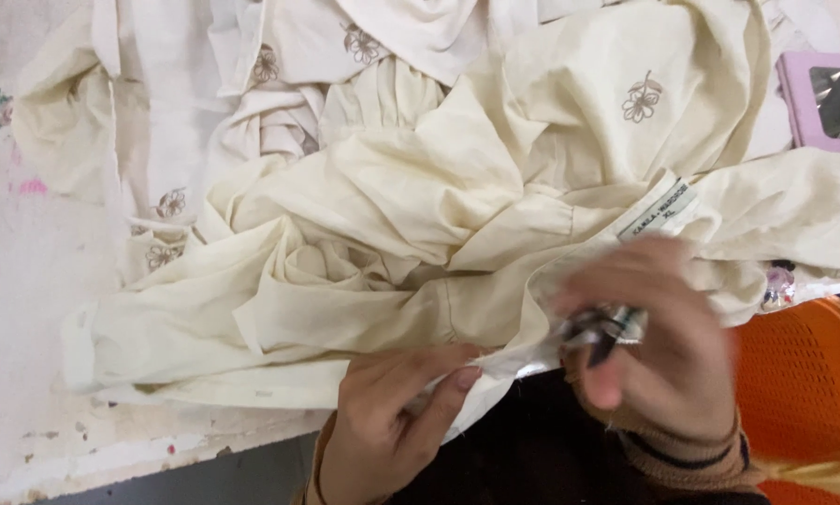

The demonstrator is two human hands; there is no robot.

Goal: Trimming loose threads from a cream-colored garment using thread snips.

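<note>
Cream cotton garments with small brown embroidered flowers (457, 196) lie heaped and crumpled across the pale, paint-flecked worktop (36, 281), filling most of the view from the head camera. One garment on top shows a white sewn-in neck label (658, 210) near its right side, and a flower motif sits just above that on the same cloth. The near hem of this garment hangs over the front edge of the worktop, and that is where both hands are.

The left hand (392, 411) comes up from below and pinches the hem, thumb on top and fingers curled beneath, closed on the fabric. The right hand (658, 346) is blurred; it is wrapped around a small dark and silvery tool (607, 329), which I cannot make out well enough to identify, held right at the cloth edge beside the left thumb. A brown ribbed cuff with a dark stripe (691, 454) covers the right wrist.

At the far right, a pink box with a clear window (827, 98) rests on the worktop, partly tucked against the cloth. Below it, off the worktop edge, stands an orange mesh plastic basket (803, 374).
</note>
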